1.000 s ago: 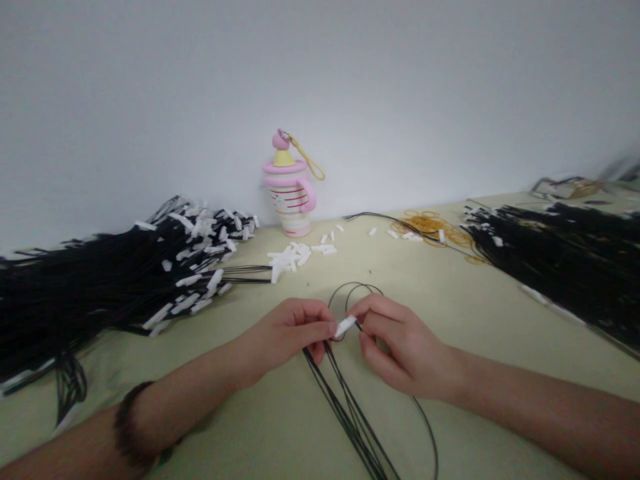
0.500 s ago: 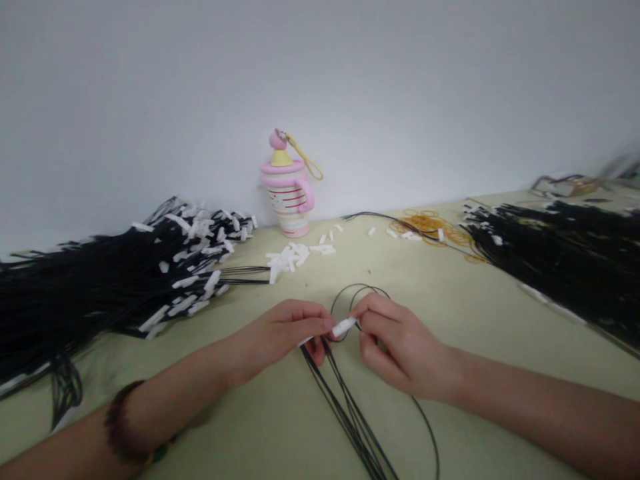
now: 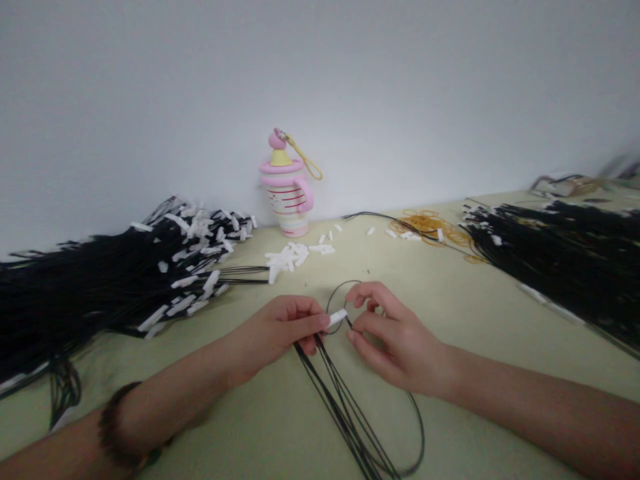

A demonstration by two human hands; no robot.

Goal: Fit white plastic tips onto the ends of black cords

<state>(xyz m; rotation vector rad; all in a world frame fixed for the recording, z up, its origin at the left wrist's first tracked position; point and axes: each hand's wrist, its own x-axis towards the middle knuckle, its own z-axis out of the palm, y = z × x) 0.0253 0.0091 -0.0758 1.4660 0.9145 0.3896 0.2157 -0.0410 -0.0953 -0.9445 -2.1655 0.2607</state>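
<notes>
My left hand (image 3: pixel 287 327) is closed in a pinch on a small white tag (image 3: pixel 338 317) and on several thin black cords (image 3: pixel 345 407) that run toward me across the table. My right hand (image 3: pixel 395 337) sits just right of the tag, its thumb and forefinger pinched on a black cord loop (image 3: pixel 340 293) that curls up behind the tag. A larger loop of the same cord bends round below my right wrist.
A big heap of black cords with white tags (image 3: pixel 125 280) lies on the left, another black heap (image 3: pixel 560 260) on the right. Loose white tags (image 3: pixel 293 255), yellow rubber bands (image 3: pixel 430 225) and a pink striped cup (image 3: pixel 287 193) sit by the wall.
My right hand has let go of the white tag and lifted a little, now pinching the cord loop. My left hand keeps the tag. The near loop has widened.
</notes>
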